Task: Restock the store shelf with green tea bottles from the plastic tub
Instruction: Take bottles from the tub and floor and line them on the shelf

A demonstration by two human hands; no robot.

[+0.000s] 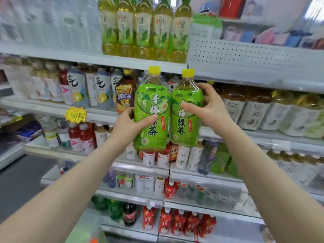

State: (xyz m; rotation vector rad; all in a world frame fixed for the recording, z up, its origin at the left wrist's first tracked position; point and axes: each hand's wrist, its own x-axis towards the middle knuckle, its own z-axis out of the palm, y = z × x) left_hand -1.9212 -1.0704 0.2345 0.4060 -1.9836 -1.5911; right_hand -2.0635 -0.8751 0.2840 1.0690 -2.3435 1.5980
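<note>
We face the stocked shelf (pixel 245 74).
Our left grip (pixel 129 123) grasps the left bottle (pixel 152 95), our right grip (pixel 208 106) the right bottle (pixel 180 123).

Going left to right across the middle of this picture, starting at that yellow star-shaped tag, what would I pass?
You pass the yellow tag → left hand → first green tea bottle → second green tea bottle → right hand → white-labelled bottles on the shelf.
</note>
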